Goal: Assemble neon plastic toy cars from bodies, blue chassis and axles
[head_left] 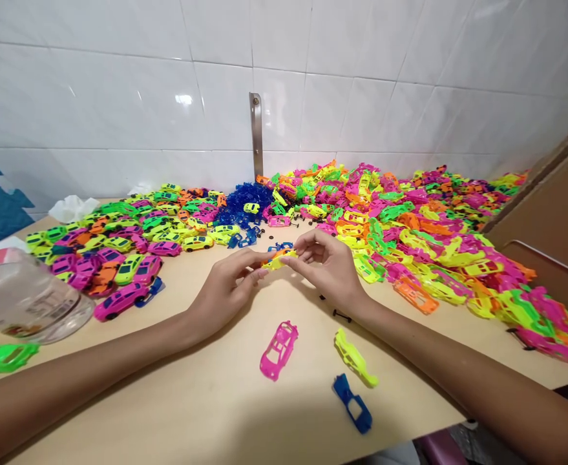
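Has, nearest the front edge of the table [191, 403], a dark blue plastic piece with a squarish opening [345, 391], then a bright yellow plastic car shell [355, 360], a pink plastic car shell [280, 340] and a thin black axle [342, 316]. Holds a small yellow plastic toy-car piece [278, 261] near the table's middle, each grip, left hand [225, 287] and right hand [332, 271], clamped on it. Shows, farther, multicoloured wheeled toy cars [128, 242] towards the far left corner, a heap of blue plastic pieces [245, 205] at the far edge's middle, and piled multicoloured plastic shells [410, 226] towards the right edge.
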Motion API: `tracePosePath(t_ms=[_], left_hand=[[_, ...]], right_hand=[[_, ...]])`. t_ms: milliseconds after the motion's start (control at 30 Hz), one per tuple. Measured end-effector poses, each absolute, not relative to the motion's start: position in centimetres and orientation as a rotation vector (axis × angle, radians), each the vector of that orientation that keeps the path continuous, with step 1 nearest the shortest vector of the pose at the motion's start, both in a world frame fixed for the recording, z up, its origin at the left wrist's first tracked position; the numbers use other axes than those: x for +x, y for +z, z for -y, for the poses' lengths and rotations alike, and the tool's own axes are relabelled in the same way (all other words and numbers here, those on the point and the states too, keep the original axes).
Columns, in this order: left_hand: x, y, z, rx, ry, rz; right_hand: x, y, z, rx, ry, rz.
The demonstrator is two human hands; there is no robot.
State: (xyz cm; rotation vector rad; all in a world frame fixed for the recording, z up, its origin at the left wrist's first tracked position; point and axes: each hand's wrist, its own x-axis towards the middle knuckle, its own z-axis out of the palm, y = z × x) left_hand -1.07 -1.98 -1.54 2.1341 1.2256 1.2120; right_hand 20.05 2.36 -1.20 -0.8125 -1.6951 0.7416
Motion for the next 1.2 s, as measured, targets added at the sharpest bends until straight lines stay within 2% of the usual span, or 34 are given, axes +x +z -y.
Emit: tracePosePath(t_ms=[833, 1200], left_hand=[[-0.83, -1.22, 1.91, 1.895, 1.311, -1.133], [-0.67, -1.3, 2.1, 1.841, 1.364, -1.255]], right_hand=[[19.98, -1.78, -2.25, -0.853, 0.814, 1.598], [20.21, -1.83, -2.25, -0.899, 0.797, 1.77]])
